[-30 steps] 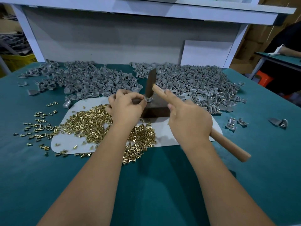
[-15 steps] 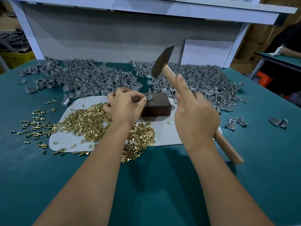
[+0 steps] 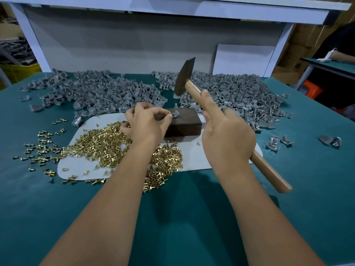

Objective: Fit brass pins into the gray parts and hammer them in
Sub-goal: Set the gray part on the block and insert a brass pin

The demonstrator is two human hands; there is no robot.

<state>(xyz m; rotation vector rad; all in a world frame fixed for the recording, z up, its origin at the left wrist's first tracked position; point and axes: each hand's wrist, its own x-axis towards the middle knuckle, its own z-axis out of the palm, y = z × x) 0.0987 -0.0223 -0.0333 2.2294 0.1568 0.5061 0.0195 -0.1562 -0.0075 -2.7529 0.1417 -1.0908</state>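
Observation:
My left hand [image 3: 147, 122] pinches a small gray part [image 3: 175, 114] with a brass pin in it, held on top of a dark brown block [image 3: 185, 123]. My right hand [image 3: 227, 137] grips the wooden handle of a hammer [image 3: 268, 167], index finger stretched along the shaft. The dark hammer head [image 3: 183, 77] is raised above and behind the block, clear of the part. A heap of loose brass pins [image 3: 103, 144] lies on a white mat [image 3: 192, 158] under my left wrist.
Two big piles of gray parts [image 3: 99, 93] [image 3: 240, 96] cover the back of the teal table [image 3: 192, 217]. Stray pins [image 3: 42, 146] lie left of the mat. A few separate gray parts [image 3: 276, 142] [image 3: 329, 141] sit at the right. A white frame and panel stand behind.
The hammer head went from resting on the part on the block up into the air; it stays raised now. My left hand has kept its pinch on the part.

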